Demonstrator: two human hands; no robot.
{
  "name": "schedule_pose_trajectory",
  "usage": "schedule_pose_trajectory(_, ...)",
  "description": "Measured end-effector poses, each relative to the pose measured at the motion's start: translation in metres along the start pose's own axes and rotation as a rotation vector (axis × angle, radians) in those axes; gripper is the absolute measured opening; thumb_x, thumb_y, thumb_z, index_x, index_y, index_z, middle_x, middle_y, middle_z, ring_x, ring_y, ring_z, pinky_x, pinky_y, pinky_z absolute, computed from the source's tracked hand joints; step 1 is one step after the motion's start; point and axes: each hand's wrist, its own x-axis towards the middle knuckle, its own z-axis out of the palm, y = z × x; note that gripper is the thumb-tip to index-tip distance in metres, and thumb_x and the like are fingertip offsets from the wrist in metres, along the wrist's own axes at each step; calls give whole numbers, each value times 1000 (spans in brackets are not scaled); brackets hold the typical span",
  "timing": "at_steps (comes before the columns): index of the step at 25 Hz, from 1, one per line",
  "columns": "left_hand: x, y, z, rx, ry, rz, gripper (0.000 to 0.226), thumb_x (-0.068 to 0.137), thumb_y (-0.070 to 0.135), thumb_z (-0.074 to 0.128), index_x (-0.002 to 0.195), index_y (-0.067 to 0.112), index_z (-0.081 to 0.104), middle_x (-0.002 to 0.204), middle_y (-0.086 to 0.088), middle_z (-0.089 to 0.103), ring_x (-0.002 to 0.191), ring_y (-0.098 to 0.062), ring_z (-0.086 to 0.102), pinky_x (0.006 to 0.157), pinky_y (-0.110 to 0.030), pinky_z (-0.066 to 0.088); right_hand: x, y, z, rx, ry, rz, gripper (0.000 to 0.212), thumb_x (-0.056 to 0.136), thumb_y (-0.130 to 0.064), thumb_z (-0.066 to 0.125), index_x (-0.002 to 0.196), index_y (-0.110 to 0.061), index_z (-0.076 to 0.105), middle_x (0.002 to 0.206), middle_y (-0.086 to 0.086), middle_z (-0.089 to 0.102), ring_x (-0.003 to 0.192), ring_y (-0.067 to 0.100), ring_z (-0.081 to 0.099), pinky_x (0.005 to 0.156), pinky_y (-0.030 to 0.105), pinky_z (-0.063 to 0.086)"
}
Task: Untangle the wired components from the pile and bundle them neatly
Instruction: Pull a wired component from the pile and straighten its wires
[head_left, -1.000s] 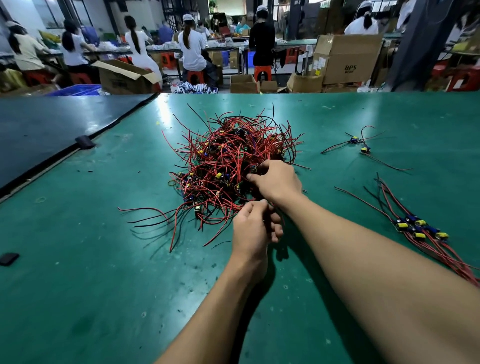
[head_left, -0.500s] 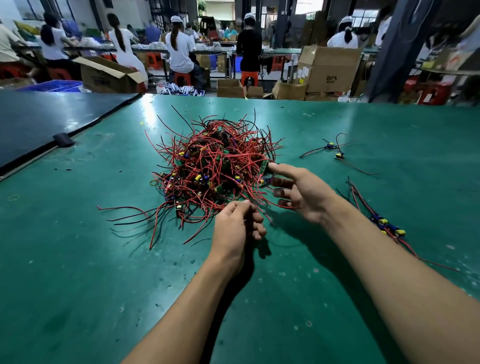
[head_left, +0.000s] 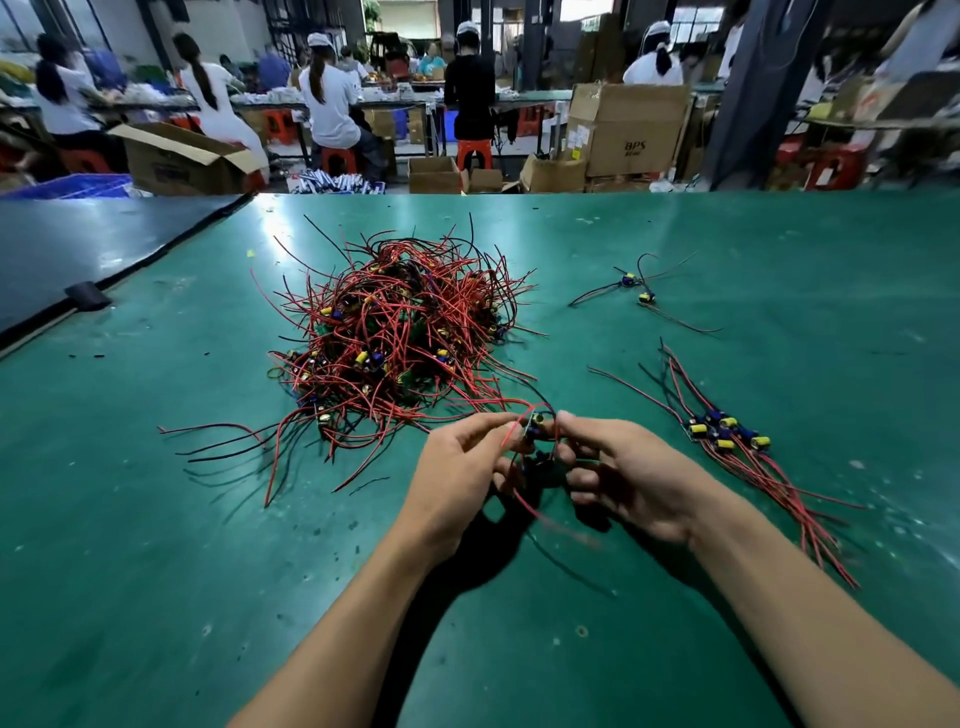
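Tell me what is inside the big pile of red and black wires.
In the gaps of the pile, small yellow and blue components show. What lies deeper in its middle cannot be seen, because the tangle itself covers it.

Head camera looks forward and down (wide-angle) over the table (head_left: 156, 597).

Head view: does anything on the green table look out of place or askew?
Nothing looks damaged or spilled. One stray pair of components lies at the far right, apart from both the tangled pile and the sorted bundle. The left hand and right hand pinch a held component between them.
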Motion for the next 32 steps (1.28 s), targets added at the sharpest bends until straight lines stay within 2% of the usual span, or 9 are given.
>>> schedule_pose_trajectory(5,1,-3,-4,70,-82,25,20,87,7,68,107,12,69,60,5,62,42,-4,42,43,-15,33,1,7,-5,-421,47,-192,14,96,-15,64,97,-21,77,73,-3,69,52,6,53,47,17,38)
schedule_pose_trajectory(8,3,-4,-7,-17,-51,-4,22,85,3,70,104,13,69,68,-1,64,46,-7,42,43,-16,32,1,9,-8,-658,135,-302,10,90,-22,74,100,-21,75,80,3,74,63,7,60,61,24,48)
schedule_pose_trajectory(10,4,-5,-8,-43,18,24,23,83,0,70,105,7,66,73,-8,62,50,-13,45,43,-18,35,1,11,-8,-668,233,-355,4,89,-22,75,92,-21,75,88,11,74,72,15,63,73,35,52)
schedule_pose_trajectory(13,4,-7,-8,-25,137,71,19,81,-1,72,96,4,62,69,-5,58,49,-15,48,45,-23,36,0,11,-9,-710,357,-446,4,90,-23,74,89,-26,74,91,4,73,73,13,63,71,26,48)
schedule_pose_trajectory(17,4,-3,-6,-29,131,33,12,83,6,73,89,8,63,71,1,64,58,-16,54,50,-24,42,-3,13,-5,-556,207,-414,9,93,-15,71,96,-22,76,85,14,76,69,17,67,70,30,49)
schedule_pose_trajectory(21,1,-3,-2,-16,128,23,25,80,5,76,99,1,61,75,-7,65,56,-13,56,49,-21,44,0,18,-2,-527,214,-480,22,93,0,66,99,-19,76,91,7,77,84,22,74,85,38,58)
schedule_pose_trajectory(27,7,0,-12,-10,345,77,15,86,7,70,100,4,66,72,1,68,60,-10,61,58,-22,51,5,6,-18,-196,492,-582,21,95,4,59,96,-17,63,85,-2,75,65,12,66,58,24,55)
schedule_pose_trajectory(30,7,1,-11,55,304,55,30,92,2,62,122,4,63,108,-2,68,90,-14,67,89,-31,55,4,-3,-24,108,490,-604,21,97,4,54,95,-17,57,82,-2,74,63,11,65,59,23,54)
schedule_pose_trajectory(32,4,-1,-9,234,245,96,37,93,0,59,129,6,60,139,-1,48,111,-13,62,103,-31,48,3,-9,-25,311,447,-593,21,98,3,51,96,-18,56,81,0,73,66,12,65,63,23,55)
